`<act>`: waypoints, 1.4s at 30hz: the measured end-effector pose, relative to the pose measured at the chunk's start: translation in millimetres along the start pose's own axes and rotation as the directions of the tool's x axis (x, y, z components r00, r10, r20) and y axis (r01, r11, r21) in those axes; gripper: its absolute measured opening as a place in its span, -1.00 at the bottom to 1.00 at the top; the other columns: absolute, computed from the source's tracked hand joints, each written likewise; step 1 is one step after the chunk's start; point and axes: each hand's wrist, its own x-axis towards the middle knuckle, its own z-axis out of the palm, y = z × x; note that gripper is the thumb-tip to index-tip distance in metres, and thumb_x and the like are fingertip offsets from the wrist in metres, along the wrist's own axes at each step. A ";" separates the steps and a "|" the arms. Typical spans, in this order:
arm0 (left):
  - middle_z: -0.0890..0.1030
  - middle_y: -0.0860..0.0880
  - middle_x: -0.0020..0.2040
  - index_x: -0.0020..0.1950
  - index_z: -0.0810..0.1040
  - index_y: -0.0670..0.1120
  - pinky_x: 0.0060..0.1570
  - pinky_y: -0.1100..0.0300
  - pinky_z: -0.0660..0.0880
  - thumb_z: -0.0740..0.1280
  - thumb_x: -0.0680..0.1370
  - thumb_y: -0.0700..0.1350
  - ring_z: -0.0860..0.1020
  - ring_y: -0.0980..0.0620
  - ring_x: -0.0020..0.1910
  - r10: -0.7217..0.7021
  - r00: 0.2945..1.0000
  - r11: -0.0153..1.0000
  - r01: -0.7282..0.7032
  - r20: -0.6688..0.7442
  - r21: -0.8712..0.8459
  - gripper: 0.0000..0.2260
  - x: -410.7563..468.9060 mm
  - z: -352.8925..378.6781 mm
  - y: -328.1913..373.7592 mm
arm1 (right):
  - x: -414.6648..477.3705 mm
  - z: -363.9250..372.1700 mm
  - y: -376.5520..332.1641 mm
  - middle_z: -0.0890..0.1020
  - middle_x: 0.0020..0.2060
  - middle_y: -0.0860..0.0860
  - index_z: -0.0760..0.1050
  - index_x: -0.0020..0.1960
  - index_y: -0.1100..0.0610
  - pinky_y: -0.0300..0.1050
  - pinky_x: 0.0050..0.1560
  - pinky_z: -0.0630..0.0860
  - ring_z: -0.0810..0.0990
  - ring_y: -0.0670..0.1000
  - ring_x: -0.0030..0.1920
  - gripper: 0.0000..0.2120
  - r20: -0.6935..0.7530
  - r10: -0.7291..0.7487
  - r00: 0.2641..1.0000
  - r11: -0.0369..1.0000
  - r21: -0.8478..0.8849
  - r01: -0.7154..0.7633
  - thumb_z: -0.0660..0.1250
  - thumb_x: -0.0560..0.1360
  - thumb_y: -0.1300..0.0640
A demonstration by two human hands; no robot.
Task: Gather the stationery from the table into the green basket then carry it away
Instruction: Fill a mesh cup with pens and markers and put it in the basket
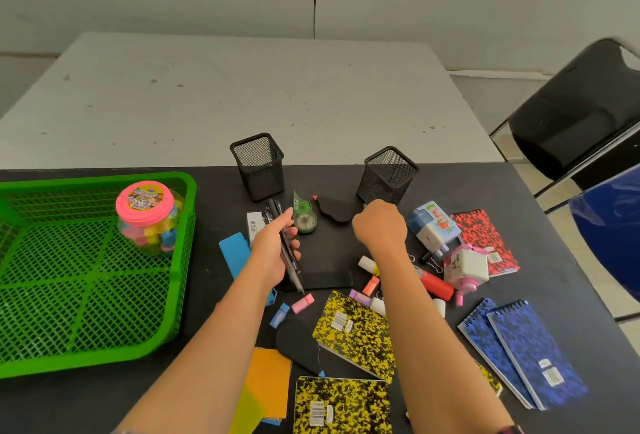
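Observation:
The green basket stands at the table's left and holds a pink-lidded jar of coloured erasers. My left hand grips a bunch of black pens just right of the basket, tips pointing toward me. My right hand hovers knuckles-up in front of the right mesh pen cup; its fingers curl downward and what lies under them is hidden. A green correction tape lies between my hands. Yellow notebooks, blue notepads, a red notepad and small erasers are scattered near me.
A second mesh cup stands behind my left hand. A blue-white sharpener, a pink-white cube, a red glue stick, binder clips and orange paper lie about. A black chair stands at the right.

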 end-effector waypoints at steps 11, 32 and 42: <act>0.58 -0.18 0.16 0.28 0.43 -0.16 0.14 -0.01 0.51 0.34 0.52 -0.11 0.57 -0.11 0.12 0.246 0.969 0.961 -0.242 -0.019 0.133 -0.65 3.9 12.1 8.3 | -36.2 35.9 -31.2 0.55 -0.27 0.15 0.50 -0.11 0.34 -0.11 -0.29 0.44 0.51 0.11 -0.29 -0.86 0.273 -0.350 0.896 0.928 0.231 0.292 0.19 0.42 0.32; 0.39 -0.16 0.31 0.14 0.50 -0.15 0.46 -0.12 0.04 0.19 0.54 -0.09 0.21 -0.20 0.37 0.713 0.658 -0.003 -0.344 0.244 0.939 -0.76 81.6 6.0 129.4 | 68.6 33.4 -153.7 0.28 0.44 0.20 0.43 0.26 0.17 0.17 0.47 0.08 0.02 0.17 0.52 -0.57 0.164 -0.509 0.845 0.776 0.511 0.369 0.07 0.58 -0.10; 0.24 -0.22 0.48 0.54 -0.09 -0.11 0.31 0.02 0.32 0.19 0.56 -0.14 0.29 -0.18 0.42 0.439 0.896 0.653 -0.270 -0.063 0.707 -0.36 59.4 4.7 110.4 | 45.9 29.2 -140.9 0.57 0.02 0.14 0.47 0.18 0.29 -0.18 -0.08 0.39 0.54 0.10 0.07 -0.56 0.234 -0.391 0.890 0.727 0.671 0.143 0.18 0.57 -0.08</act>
